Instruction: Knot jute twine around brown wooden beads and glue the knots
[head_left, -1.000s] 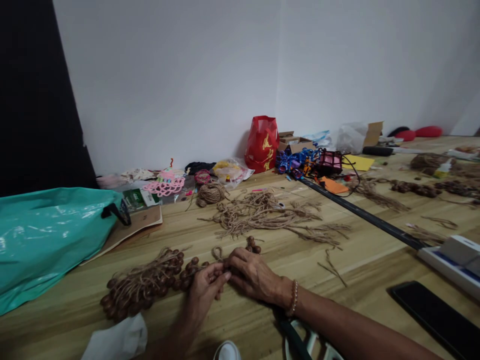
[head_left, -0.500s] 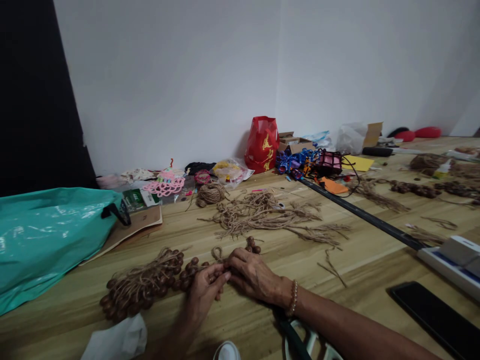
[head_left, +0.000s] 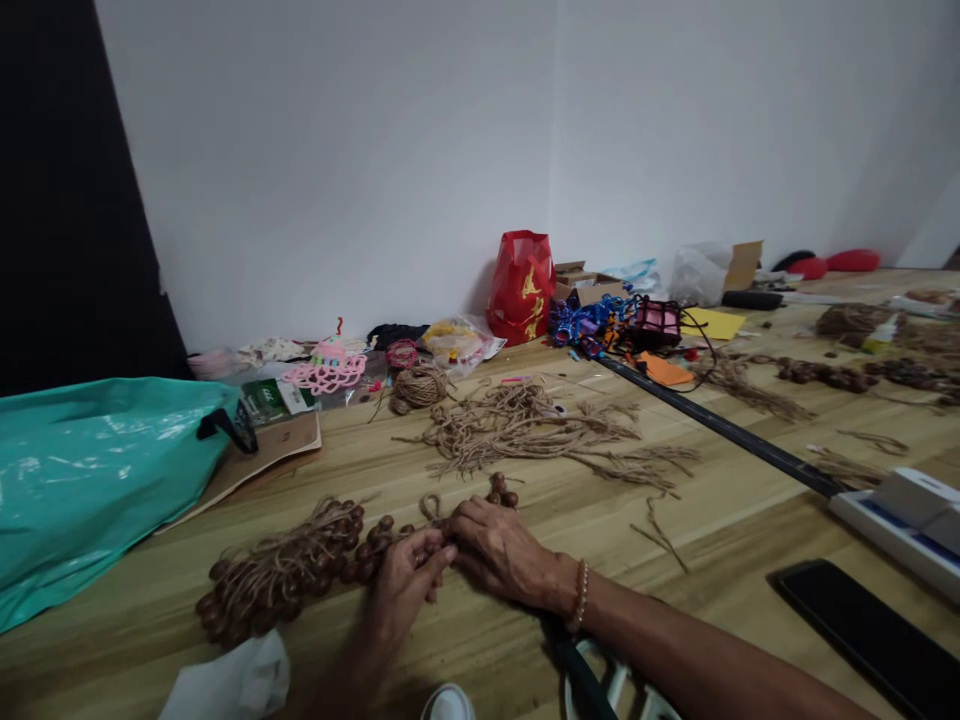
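On the wooden surface [head_left: 487,660], a round white cap [head_left: 448,703] is showing nearest me, beside a loop-handled tool [head_left: 587,682] lying partly under my right forearm; a white tissue [head_left: 229,677] is resting to the left, a black phone [head_left: 862,630] to the right. Just ahead, my left hand [head_left: 405,583] and right hand [head_left: 506,550] are meeting at the strand of brown beads [head_left: 373,549]. Their fingers are curling in close, but the pinched spot is hidden, so I cannot tell what each is gripping. The strand is running left from the left fingers, near a bead-and-jute bundle [head_left: 281,567]; a cord loop [head_left: 430,496] is lying just beyond. A glossy teal bag [head_left: 97,480] is bulging on the left, contents hidden. Farther on, tangled jute cords [head_left: 517,425] are spreading. Behind those, a clear plastic bag [head_left: 456,343] is holding something yellow, and a red bag [head_left: 520,290] is standing by an open cardboard box [head_left: 596,290], contents unclear.
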